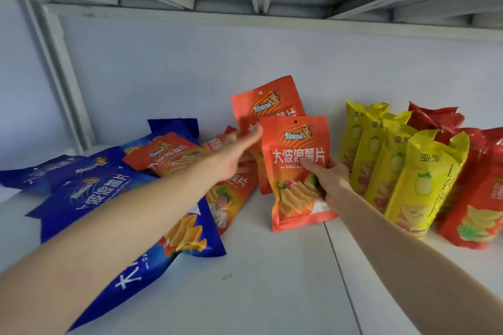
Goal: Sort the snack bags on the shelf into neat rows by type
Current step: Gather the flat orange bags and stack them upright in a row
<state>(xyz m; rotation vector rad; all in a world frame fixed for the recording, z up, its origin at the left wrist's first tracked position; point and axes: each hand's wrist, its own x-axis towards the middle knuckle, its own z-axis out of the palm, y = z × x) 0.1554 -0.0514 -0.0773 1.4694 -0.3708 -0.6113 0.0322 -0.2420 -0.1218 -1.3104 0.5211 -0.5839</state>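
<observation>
Standing upright at mid-shelf, 1 orange bag [296, 171] was gripped by the right hand [330, 179]; the second orange bag [268, 106] leaned just behind, touched by the spread left hand [234, 155].

Four yellow bags [424, 185] stand upright in a row on the right side of the shelf [272, 280]. Beside and behind them, at the far right, are red bags [473, 207]; at least three show, but they overlap and the edge cuts them off, so the full number is unclear. Orange bags [298, 171] number at least four: two upright in the middle, two or more lying flat to their left. Blue bags [114, 198] lie piled on the left, about four, overlapping.
</observation>
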